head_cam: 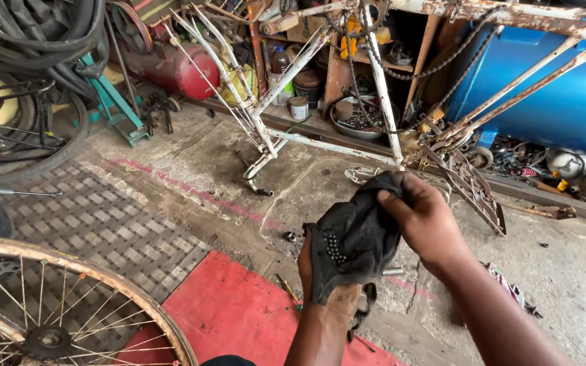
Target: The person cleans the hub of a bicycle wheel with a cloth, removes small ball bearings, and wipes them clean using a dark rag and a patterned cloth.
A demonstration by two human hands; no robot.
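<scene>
Head view: the left hand [323, 285], palm up and fingers hidden, cups a black greasy rag [354, 237] holding small steel balls [334, 249]; the rag's long axis runs upright, slightly tilted. The right hand [425, 220] pinches its top edge with curled fingers. Beyond stands a rusty white bicycle frame [381, 88].

We hold our left hand [323, 285] palm up, fingers cupped, while our right hand [423, 220] curls its fingertips closed above it.
</scene>
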